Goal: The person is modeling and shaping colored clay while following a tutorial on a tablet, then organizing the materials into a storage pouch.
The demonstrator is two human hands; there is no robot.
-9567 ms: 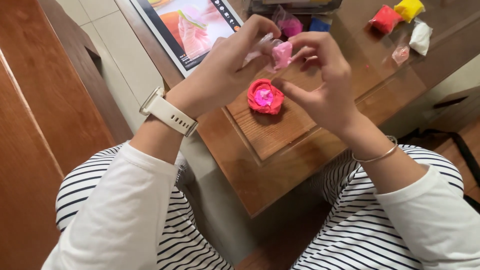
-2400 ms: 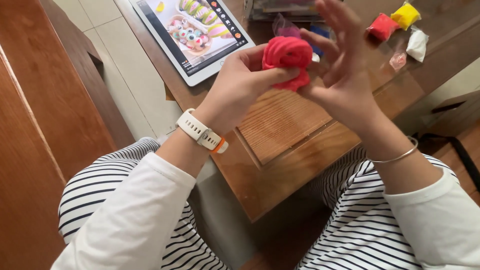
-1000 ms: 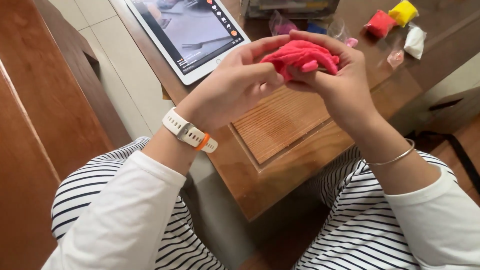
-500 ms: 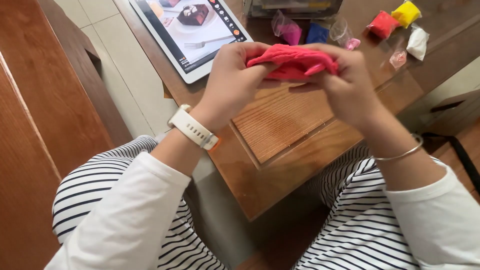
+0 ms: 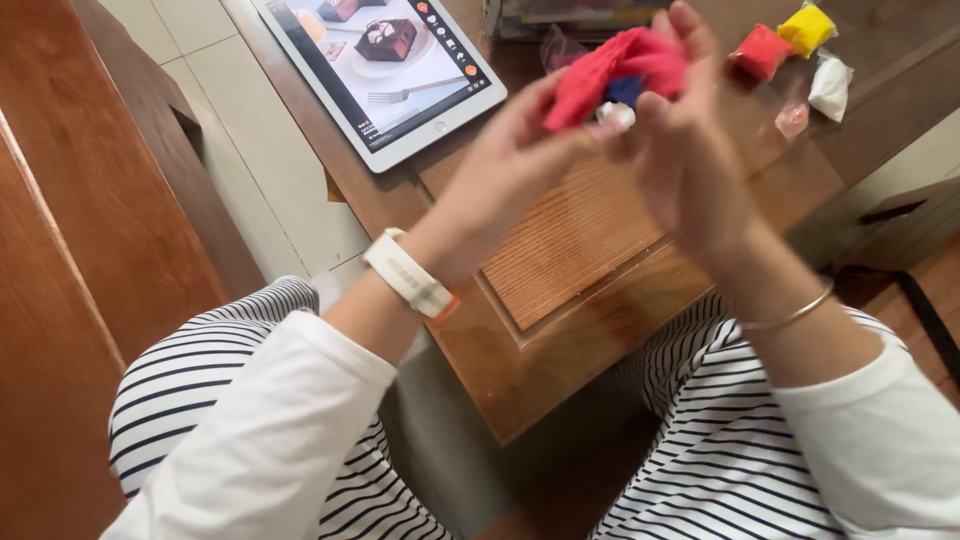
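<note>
A flattened piece of red clay (image 5: 612, 70) is pinched between both hands above the wooden table (image 5: 590, 330). My left hand (image 5: 500, 175), with a white watch on the wrist, grips its left end. My right hand (image 5: 685, 150), with a thin bangle on the wrist, holds its right end, fingers raised. Both hands are blurred by motion. A bit of blue and a bit of white show behind the clay between the fingers; I cannot tell what they are.
A white tablet (image 5: 385, 70) showing cake pictures lies at the table's far left. Red (image 5: 760, 50), yellow (image 5: 805, 28) and white (image 5: 830, 88) clay packets lie at the far right. A ribbed wooden inset (image 5: 575, 245) sits below the hands. A wooden bench (image 5: 90, 220) stands to the left.
Both hands with the red clay have risen and shifted slightly away from me; the clay is stretched flatter than a second ago. The tablet's picture changed.
</note>
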